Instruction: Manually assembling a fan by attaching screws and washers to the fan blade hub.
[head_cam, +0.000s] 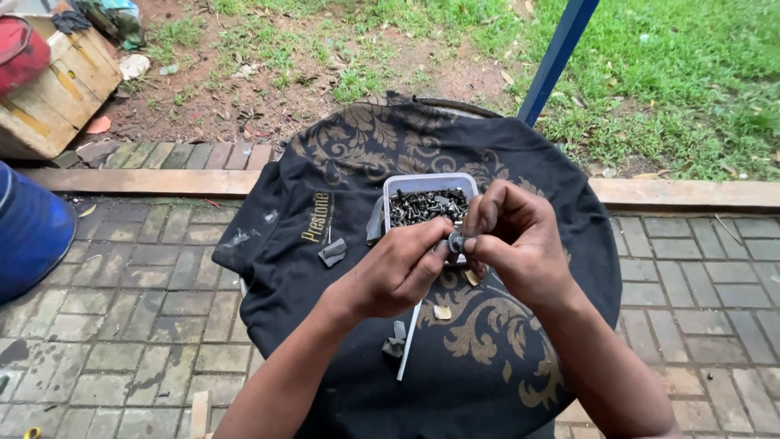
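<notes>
My left hand point(400, 270) and my right hand point(513, 240) meet above a round table covered by a black cloth with gold swirls point(341, 146). Both pinch a small grey metal part point(456, 241) between their fingertips. Just behind the hands sits a clear plastic tub point(398, 184) filled with several dark screws and bolts point(422, 205). My forearms come up from the bottom of the view.
Small grey metal pieces point(331, 252) lie on the cloth, with a thin white stick point(408, 341) and another grey piece point(394, 345) nearer me. A blue pole point(556, 57) rises behind the table. A blue drum point(28, 232) and a wooden crate point(57, 89) stand at left on brick paving.
</notes>
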